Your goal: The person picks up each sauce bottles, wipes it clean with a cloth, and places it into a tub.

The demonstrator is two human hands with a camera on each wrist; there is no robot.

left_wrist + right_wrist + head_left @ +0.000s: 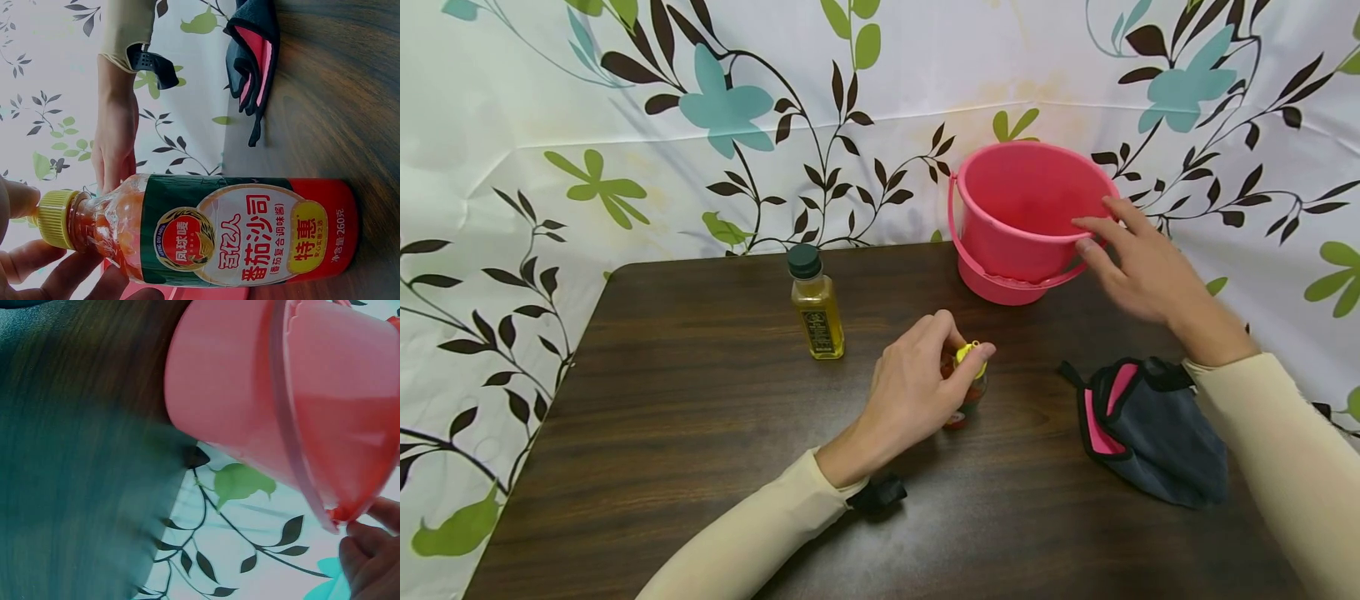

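A tomato sauce bottle (250, 231) with a yellow cap (56, 219) stands upright on the brown table. My left hand (917, 387) pinches it around the cap and neck, thumb on one side and fingers on the other. In the head view that hand hides much of the bottle. My right hand (1142, 267) is at the right rim of a pink bucket (1015, 250), its fingers spread and loosely bent. Fingertips (365, 540) lie by the rim near the handle's joint; how firmly they touch is unclear.
A small oil bottle (818, 317) with a dark green cap stands left of the bucket. A dark grey cloth pouch with pink lining (1165, 442) lies below my right forearm. A patterned curtain (662, 183) hangs behind the wooden table (662, 433).
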